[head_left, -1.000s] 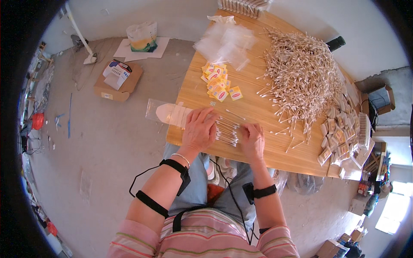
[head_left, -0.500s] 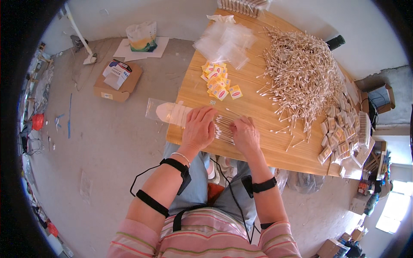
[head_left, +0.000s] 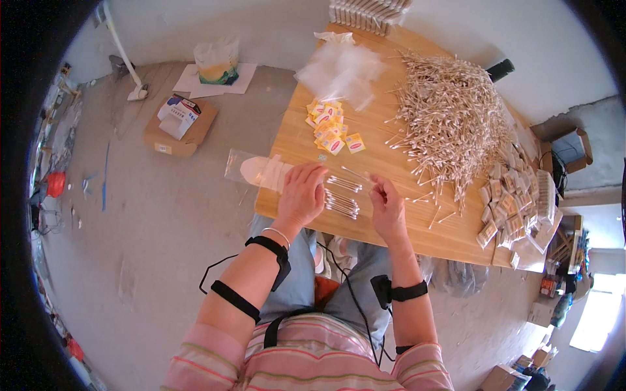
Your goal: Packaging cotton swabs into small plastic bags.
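Observation:
My left hand (head_left: 303,193), fingers together and curled, lies over the left ends of a row of cotton swabs (head_left: 342,204) at the table's near edge. Their right tips show, split by a gap into two groups. Under and left of that hand lies a clear bag (head_left: 240,163) with a pale, round-ended strip (head_left: 261,172). My right hand (head_left: 389,207) is raised just right of the row, its fingers pinched. Whether anything sits in the pinch cannot be made out. A single swab (head_left: 354,174) slants between the row and the right fingertips.
Beyond lie yellow-and-white packets (head_left: 331,127) and clear plastic bags (head_left: 342,70). A big heap of loose swabs (head_left: 453,114) covers the right side, with packed swab bundles (head_left: 512,202) at the right corner. A cardboard box (head_left: 179,133) rests on the floor at left.
My right hand has drawn back to the right from the row, uncovering the swabs' right tips and the gap between the two groups. My left hand stays over the left ends.

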### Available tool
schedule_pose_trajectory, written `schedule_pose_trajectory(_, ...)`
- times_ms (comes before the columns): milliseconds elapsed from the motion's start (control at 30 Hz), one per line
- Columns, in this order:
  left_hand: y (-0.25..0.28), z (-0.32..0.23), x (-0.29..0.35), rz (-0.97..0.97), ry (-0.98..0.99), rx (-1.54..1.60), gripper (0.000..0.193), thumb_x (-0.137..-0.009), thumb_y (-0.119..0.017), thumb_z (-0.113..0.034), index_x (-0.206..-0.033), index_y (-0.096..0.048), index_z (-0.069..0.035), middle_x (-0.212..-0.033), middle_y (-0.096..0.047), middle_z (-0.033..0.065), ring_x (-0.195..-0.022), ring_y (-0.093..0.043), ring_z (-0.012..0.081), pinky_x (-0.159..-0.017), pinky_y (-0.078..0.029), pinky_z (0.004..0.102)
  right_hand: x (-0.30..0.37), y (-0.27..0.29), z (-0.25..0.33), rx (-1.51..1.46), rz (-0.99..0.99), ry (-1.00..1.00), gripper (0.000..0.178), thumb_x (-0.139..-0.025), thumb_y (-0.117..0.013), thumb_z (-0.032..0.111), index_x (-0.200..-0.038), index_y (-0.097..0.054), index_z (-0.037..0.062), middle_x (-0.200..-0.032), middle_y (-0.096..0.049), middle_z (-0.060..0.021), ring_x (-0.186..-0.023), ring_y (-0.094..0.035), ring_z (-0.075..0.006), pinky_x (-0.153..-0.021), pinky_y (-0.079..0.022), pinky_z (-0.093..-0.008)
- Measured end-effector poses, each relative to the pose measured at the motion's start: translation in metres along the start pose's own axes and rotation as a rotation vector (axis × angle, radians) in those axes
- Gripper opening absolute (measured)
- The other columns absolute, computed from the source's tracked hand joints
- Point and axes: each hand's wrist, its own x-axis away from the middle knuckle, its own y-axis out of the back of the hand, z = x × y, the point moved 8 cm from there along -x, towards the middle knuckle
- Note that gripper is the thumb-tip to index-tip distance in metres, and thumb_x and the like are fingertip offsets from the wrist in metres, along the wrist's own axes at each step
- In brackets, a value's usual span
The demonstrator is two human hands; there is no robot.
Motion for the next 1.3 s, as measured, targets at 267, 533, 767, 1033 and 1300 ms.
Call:
schedule_pose_trajectory(267,0.001,0.017,-0.007,-0.042,0.034,0.285,0.023,-0.077,-0.064,-0.008,-0.100,-0.064,-0.007,-0.101,-0.065,0.0091,-0.104,-0.057,0.0284,-0.095,-0.042,0.0411,0.038,0.026,-0.005,-1.095,-0.064,-0.319,0.004,-0.089,-0.060,0.005,-0.092,-0.059,0.0061,-0.089,-0.064,-0.0051,-0.078,-0.057,-0.0128,-0.069,-0.046,-0.0267)
schedule_pose_trajectory(533,0.050,-0.138,-0.015,0.188,-0.067,0.801,0.029,-0.079,-0.075,-0.014,-0.105,-0.065,-0.003,-0.099,-0.067,0.0074,-0.095,-0.062,0.0174,-0.085,-0.049,0.0309,0.063,0.052,0.038,-1.490,-0.109,-0.284,0.005,-0.089,-0.056,0.004,-0.089,-0.058,0.0084,-0.092,-0.064,-0.0080,-0.081,-0.060,-0.0160,-0.076,-0.049,-0.0292)
schedule_pose_trajectory(767,0.048,-0.151,-0.007,0.113,0.066,1.057,0.016,-0.082,-0.074,-0.010,-0.094,-0.068,-0.002,-0.087,-0.068,0.0054,-0.082,-0.062,0.0101,-0.075,-0.050,0.0251,0.077,0.054,0.064,-1.555,-0.028,-0.190,0.004,-0.089,-0.059,0.004,-0.090,-0.060,0.0076,-0.091,-0.064,-0.0053,-0.081,-0.059,-0.0128,-0.072,-0.047,-0.0266)
schedule_pose_trajectory(1033,0.056,-0.166,-0.002,0.230,0.026,0.983,0.014,-0.083,-0.073,-0.012,-0.091,-0.068,-0.002,-0.083,-0.068,0.0038,-0.078,-0.061,0.0087,-0.072,-0.049,0.0256,0.094,0.089,0.060,-0.433,-0.091,-0.093,0.011,-0.089,-0.063,0.010,-0.084,-0.061,0.0009,-0.068,-0.054,-0.0001,-0.067,-0.048,-0.0062,-0.060,-0.040,-0.0226)
schedule_pose_trajectory(1300,0.027,-0.068,0.012,0.278,0.052,0.304,0.036,-0.072,-0.077,-0.014,-0.104,-0.063,-0.005,-0.095,-0.067,0.0095,-0.096,-0.062,0.0257,-0.088,-0.048,0.0368,0.192,0.181,-0.076,0.390,-0.034,-0.326,0.013,-0.082,-0.066,0.013,-0.084,-0.063,0.0010,-0.067,-0.054,-0.0079,-0.063,-0.051,-0.0195,-0.061,-0.043,-0.0322)
